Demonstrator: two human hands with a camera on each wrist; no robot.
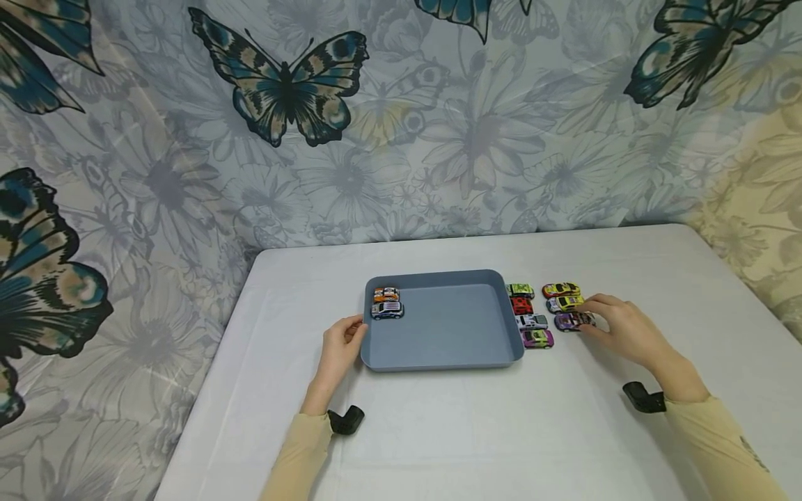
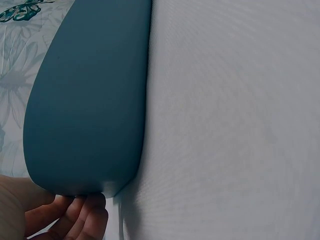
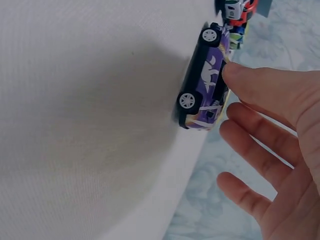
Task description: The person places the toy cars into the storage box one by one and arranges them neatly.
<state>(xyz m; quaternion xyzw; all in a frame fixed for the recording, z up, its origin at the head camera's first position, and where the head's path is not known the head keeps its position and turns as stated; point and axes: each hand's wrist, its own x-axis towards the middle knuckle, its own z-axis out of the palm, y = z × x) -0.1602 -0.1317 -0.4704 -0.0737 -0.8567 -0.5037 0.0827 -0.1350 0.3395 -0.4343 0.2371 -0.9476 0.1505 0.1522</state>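
Observation:
My left hand holds the left side of a blue-grey tray, its thumb and fingers at the rim. In the left wrist view, the fingers bend against the outer wall. An orange-and-white toy car and a silver-and-black toy car sit in the tray's upper left corner. Over the right group of cars, my right hand reaches with loosely spread fingers. Its thumb touches the side of a purple toy car; the index fingertip is near a yellow toy car.
Beside the tray's right wall, a green toy car, a red one, a white one and a purple-and-green one form a column. A red-and-yellow car lies behind the yellow one. White cloth covers the table.

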